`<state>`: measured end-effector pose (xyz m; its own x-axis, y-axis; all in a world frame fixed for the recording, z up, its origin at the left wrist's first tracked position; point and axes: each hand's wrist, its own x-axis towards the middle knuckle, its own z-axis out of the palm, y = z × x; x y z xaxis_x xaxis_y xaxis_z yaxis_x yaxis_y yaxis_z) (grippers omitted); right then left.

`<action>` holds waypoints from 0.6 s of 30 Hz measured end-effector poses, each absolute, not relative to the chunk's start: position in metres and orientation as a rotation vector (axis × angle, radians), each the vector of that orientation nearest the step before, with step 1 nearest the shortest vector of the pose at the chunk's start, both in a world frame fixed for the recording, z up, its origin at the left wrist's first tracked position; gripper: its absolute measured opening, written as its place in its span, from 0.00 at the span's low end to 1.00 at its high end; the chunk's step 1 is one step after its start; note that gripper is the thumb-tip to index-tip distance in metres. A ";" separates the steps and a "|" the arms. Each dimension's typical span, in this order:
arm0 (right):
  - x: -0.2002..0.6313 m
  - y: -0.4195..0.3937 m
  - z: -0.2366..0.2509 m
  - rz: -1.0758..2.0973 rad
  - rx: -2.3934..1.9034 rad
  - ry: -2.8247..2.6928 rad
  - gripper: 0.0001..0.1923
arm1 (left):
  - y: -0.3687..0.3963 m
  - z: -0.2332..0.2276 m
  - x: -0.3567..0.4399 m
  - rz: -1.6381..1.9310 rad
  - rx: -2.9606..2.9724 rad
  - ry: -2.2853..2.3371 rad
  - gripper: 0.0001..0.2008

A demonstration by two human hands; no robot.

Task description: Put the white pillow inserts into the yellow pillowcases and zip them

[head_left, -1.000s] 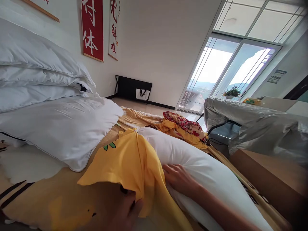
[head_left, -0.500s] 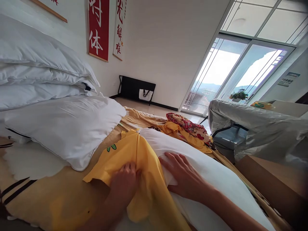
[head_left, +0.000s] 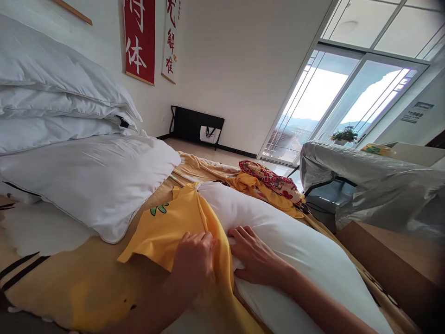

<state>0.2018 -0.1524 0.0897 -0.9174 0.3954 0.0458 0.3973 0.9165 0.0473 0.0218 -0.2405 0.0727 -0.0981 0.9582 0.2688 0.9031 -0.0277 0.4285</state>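
Lying lengthwise across the bed, the white pillow [head_left: 299, 260] is found with its long axis running from the near right corner of the view up toward the far left, where its rounded end sits half inside the mouth of the yellow pillowcase [head_left: 181, 222]. The case is seen bunched along the pillow's left flank, its gathered edge falling between the two hands. The right hand [head_left: 255, 260] is laid flat on the pillow, fingers extended and slightly spread, nothing pinched; its fingertips are directed at the case edge, which lies just to their left. The left hand [head_left: 194, 264] is closed over the yellow cloth, fingers curled down on a fold of it; whether the fold is truly pinched cannot be told, the fingertips being hidden. The left hand is judged the nearer to the case opening, the right the nearer to the pillow's body. Beyond these, a stack of white pillows [head_left: 76, 134] is noted on the left, a red patterned cloth [head_left: 271, 178] past the pillow's far end, and a grey-covered table [head_left: 368, 185] to the right.
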 end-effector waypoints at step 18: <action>0.182 -0.148 0.103 0.762 -0.872 -2.755 0.11 | -0.296 0.008 -0.002 1.024 1.499 1.606 0.23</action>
<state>0.1820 -0.1482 0.1029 -0.8190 0.5738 -0.0076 0.4961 0.7013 -0.5120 -0.0019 -0.2957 0.0084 -0.0824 0.9964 0.0218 0.4402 0.0167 0.8978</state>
